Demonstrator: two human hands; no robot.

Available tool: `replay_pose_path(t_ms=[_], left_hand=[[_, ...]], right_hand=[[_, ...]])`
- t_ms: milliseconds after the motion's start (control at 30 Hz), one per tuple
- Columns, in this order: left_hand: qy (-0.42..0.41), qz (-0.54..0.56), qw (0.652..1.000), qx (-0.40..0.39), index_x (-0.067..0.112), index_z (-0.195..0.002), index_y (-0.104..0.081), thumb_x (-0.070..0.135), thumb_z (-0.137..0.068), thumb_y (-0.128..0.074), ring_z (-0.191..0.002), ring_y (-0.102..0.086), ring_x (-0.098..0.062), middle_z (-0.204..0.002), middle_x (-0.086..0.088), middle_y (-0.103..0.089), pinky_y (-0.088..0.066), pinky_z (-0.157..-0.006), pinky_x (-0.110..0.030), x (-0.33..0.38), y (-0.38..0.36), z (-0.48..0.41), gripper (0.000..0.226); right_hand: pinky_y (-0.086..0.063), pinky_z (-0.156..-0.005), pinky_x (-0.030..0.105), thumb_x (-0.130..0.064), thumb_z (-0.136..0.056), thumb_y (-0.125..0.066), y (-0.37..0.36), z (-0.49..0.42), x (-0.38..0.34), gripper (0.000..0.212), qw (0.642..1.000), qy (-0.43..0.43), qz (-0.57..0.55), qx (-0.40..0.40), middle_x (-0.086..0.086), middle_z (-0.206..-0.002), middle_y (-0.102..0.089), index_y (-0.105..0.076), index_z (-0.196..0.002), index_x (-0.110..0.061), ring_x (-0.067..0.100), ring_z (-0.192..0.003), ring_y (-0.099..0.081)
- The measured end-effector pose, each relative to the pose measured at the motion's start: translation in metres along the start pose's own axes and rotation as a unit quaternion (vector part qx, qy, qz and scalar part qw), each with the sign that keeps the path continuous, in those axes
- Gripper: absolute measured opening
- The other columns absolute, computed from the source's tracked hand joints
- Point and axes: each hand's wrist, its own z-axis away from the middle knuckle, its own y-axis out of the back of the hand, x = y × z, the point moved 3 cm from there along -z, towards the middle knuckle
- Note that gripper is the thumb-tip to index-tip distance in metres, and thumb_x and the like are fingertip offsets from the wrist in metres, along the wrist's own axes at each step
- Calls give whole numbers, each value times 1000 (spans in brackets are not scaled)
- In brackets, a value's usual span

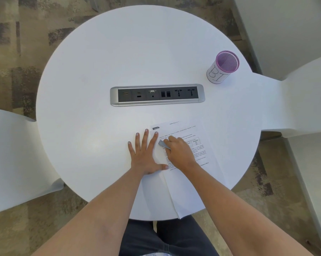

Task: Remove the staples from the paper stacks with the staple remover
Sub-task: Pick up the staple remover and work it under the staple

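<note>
- Left hand (pixel 146 154): flat, fingers splayed, holding nothing. Forefinger and thumb lie on the paper's left margin, seemingly to pin it against the pull.
- Staple remover (pixel 164 144): grey, tip just right of the left forefinger, low against the sheet. The staple is too small to see.
- Right hand (pixel 181 151): fingers curled round the remover, gripping it.
- Paper stack (pixel 191 183): beneath both hands, print upward, on the white table (pixel 82 89).
- Mesh cup (pixel 223 67): well beyond the right hand, probably for spent staples.

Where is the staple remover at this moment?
In the head view, the staple remover is held by the right hand over the paper stack, close beside the left hand.
</note>
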Motion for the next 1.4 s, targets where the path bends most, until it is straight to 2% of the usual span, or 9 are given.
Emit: replay_pose_path(t_ms=[167, 367, 633, 733, 833, 900, 1067, 1233, 1400], left_hand=[[0, -8, 1000, 0, 45, -145, 28, 88, -53, -59, -142, 38, -28, -151, 11, 43, 22, -110, -60, 1, 1, 1, 134], [2, -10, 1000, 8, 45, -145, 28, 88, -53, -60, -141, 39, -27, -148, 12, 45, 24, -109, -59, 1, 0, 0, 135], [2, -12, 1000, 1, 41, -146, 29, 82, -52, -67, -135, 46, -23, -156, 6, 38, 29, -105, -56, 1, 2, -1, 140], [26, 5, 999, 26, 27, -150, 25, 73, -53, -77, -146, 28, -31, -162, 2, 25, 22, -110, -54, 11, 7, 3, 148], [93, 96, 985, 105, 12, -154, 10, 57, -53, -87, -148, -10, -35, -162, -9, -9, -7, -120, -44, 31, 11, 13, 147], [174, 187, 959, 127, 5, -153, 1, 47, -55, -91, -141, -23, -35, -155, -14, -20, -19, -115, -38, 44, 10, 18, 141], [307, 362, 877, 76, 7, -152, -4, 26, -70, -86, -130, -36, -39, -153, -12, -17, -40, -100, -38, 72, 14, 19, 117], [315, 469, 821, 81, 13, -142, -23, 13, -74, -79, -119, -51, -38, -135, -14, -41, -51, -93, -45, 65, 20, 15, 88], [299, 505, 807, 71, 6, -104, -56, 16, -77, -78, -93, -66, -30, -111, -13, -69, -55, -81, -37, 48, 17, 11, 37]], right_hand=[[-39, -58, 35, -10, -88, -56, -6, 5, 0, 12, 985, -92, -138, 44, 11, -74, -51, -61, -82, -1, 29, -66, -51], [-33, -57, 31, -26, -87, -62, -5, 0, -2, 38, 894, -256, -351, 107, -1, -62, -42, -40, -60, -11, 16, -58, -41], [-30, -54, 29, -22, -89, -60, 2, 45, 27, 27, 934, -264, -219, 101, 3, -70, -46, -47, -67, -13, 19, -63, -44], [-26, -49, 23, -17, -90, -59, -1, 60, 34, 20, 946, -264, -172, 77, 1, -73, -46, -51, -72, -13, 20, -64, -46], [-34, -51, 28, -14, -91, -58, 0, 65, 33, 12, 950, -258, -164, 67, 4, -76, -51, -63, -81, -10, 23, -68, -53], [-42, -57, 32, -14, -92, -58, 1, 64, 32, 11, 947, -264, -174, 63, 7, -81, -55, -67, -88, -10, 25, -72, -56], [-33, -58, 27, -15, -92, -57, -1, 62, 31, 14, 947, -267, -172, 51, 6, -83, -55, -67, -85, -8, 21, -70, -50], [-36, -60, 27, -17, -92, -58, -3, 63, 33, 12, 946, -269, -174, 42, 4, -85, -55, -67, -88, -10, 20, -73, -51], [-34, -59, 26, -17, -92, -58, -5, 63, 34, 12, 948, -266, -170, 43, 3, -85, -56, -66, -88, -10, 19, -73, -51]])
